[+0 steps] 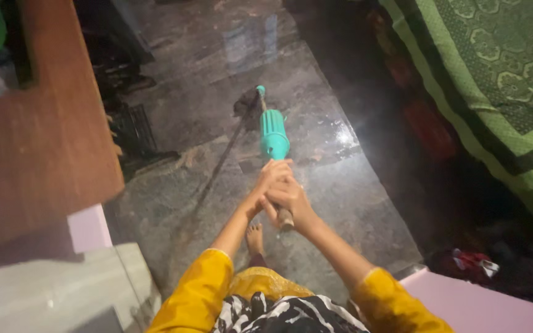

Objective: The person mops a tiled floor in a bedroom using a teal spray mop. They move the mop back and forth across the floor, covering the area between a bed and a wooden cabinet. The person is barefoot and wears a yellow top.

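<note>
Both my hands grip the wooden handle of a mop [274,132], which has a teal plastic collar and a dark mop head [247,106] resting on the wet, shiny stone floor [340,203]. My left hand [271,175] is wrapped around the handle just below the teal collar. My right hand [289,198] clasps the handle a little lower, near its wooden end. The mop points away from me. My bare foot [255,238] shows below my arms, which are in yellow sleeves.
A brown wooden tabletop [38,129] fills the left side. A bed with a green patterned cover [501,80] runs along the right. Dark crates [132,126] sit under the table. A pink surface [464,305] and some cloth [473,262] lie at lower right.
</note>
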